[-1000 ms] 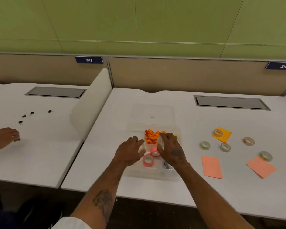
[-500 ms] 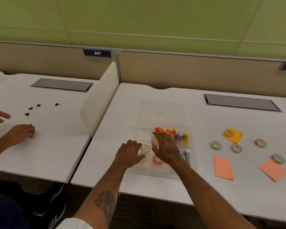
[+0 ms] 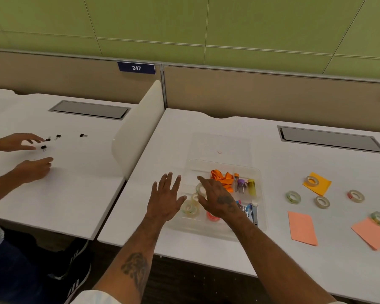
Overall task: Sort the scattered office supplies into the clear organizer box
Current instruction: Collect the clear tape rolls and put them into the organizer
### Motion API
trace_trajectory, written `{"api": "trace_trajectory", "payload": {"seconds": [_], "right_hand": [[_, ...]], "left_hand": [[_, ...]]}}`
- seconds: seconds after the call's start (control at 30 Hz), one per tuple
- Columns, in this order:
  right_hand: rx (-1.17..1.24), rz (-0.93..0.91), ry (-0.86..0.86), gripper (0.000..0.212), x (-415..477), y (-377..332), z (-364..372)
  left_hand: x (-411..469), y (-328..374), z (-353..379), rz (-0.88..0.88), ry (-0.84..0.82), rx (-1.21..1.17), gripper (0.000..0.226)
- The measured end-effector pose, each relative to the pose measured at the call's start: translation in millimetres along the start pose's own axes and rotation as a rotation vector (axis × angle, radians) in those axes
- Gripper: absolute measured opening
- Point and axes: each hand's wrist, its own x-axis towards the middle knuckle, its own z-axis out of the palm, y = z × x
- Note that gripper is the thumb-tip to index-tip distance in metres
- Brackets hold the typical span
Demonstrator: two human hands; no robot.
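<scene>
The clear organizer box (image 3: 261, 185) sits on the white desk in front of me, with its lid (image 3: 219, 143) lying flat behind it. Inside are an orange ribbon (image 3: 222, 177), small capped tubes (image 3: 241, 185), pens (image 3: 248, 211), a pink tape roll (image 3: 212, 217) and clear tape rolls (image 3: 190, 208). My right hand (image 3: 219, 199) is over the box's left half, its thumb and fingers around an upright clear tape roll (image 3: 199, 190). My left hand (image 3: 166, 199) hovers at the box's left edge with its fingers spread, holding nothing.
To the right on the desk lie several loose tape rolls (image 3: 293, 196), one on an orange sticky note (image 3: 319, 186), and two salmon note pads (image 3: 302, 228). A curved divider (image 3: 138, 132) separates the left desk, where another person's hands (image 3: 31, 170) work among black binder clips (image 3: 44, 147).
My left hand has drawn back from the box and opened flat. My right hand now holds a clear tape roll upright. The other person's far hand reached toward the clips.
</scene>
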Motion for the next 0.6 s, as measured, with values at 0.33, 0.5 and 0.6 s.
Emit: {"api": "trace_trajectory", "payload": {"seconds": [0.33,0.5,0.6], "right_hand": [[-0.095,0.143,0.052,0.081,-6.7,9.1,-2.6],[-0.151,0.24,0.08,0.077,-23.8,24.2,-8.9],[-0.172,0.3,0.088,0.076,-38.8,40.9,-13.1]], "left_hand": [[2.8,2.7,4.0,-0.014,0.004,0.011,0.077],[12.2,18.9,6.6,0.061,0.014,0.015,0.081],[20.5,37.0,5.8,0.113,0.008,0.008,0.081]]}}
